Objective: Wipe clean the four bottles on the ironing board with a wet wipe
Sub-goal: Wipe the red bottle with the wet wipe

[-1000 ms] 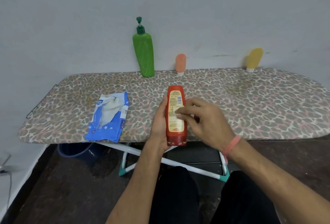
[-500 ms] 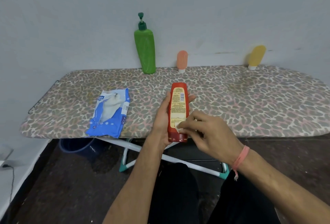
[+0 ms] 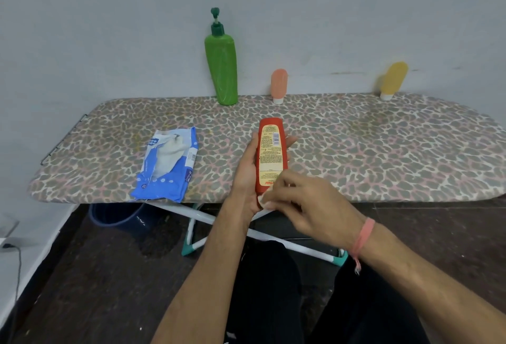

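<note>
My left hand (image 3: 247, 171) grips a red bottle (image 3: 271, 149) with a yellow label, held over the front edge of the ironing board (image 3: 356, 152). My right hand (image 3: 309, 206) pinches a small white wet wipe (image 3: 264, 202) against the bottle's lower end. At the back by the wall stand a tall green pump bottle (image 3: 221, 67), a small pink tube (image 3: 278, 84) and a yellow tube (image 3: 393, 79), both tubes cap down.
An opened blue wet-wipe pack (image 3: 167, 165) lies on the board's left front, a wipe sticking out. Under the board are white legs with teal feet (image 3: 191, 245) and a dark blue bucket (image 3: 117, 216). A wall runs right behind the board.
My right hand slid with the wipe from the label's middle down to the bottle's lower end. My left hand raised the bottle a little farther over the board.
</note>
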